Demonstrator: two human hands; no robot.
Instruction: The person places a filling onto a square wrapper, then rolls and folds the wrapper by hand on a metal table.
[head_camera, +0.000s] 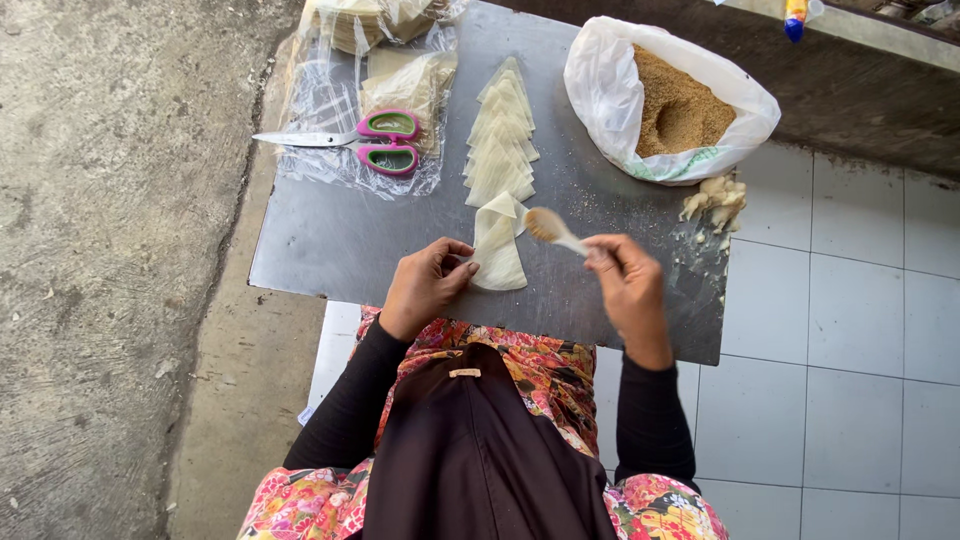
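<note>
The left hand (424, 287) pinches the folded pastry wrapper (497, 250) at the near end of the wrapper row (502, 135) on the metal board (330, 240), while the right hand (628, 290) grasps a loaded spoon (553, 229) just beside it.

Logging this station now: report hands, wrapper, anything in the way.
Left hand pinching folded wrapper on metal tray. Right hand holding loaded spoon over it. Nothing between them.
</note>
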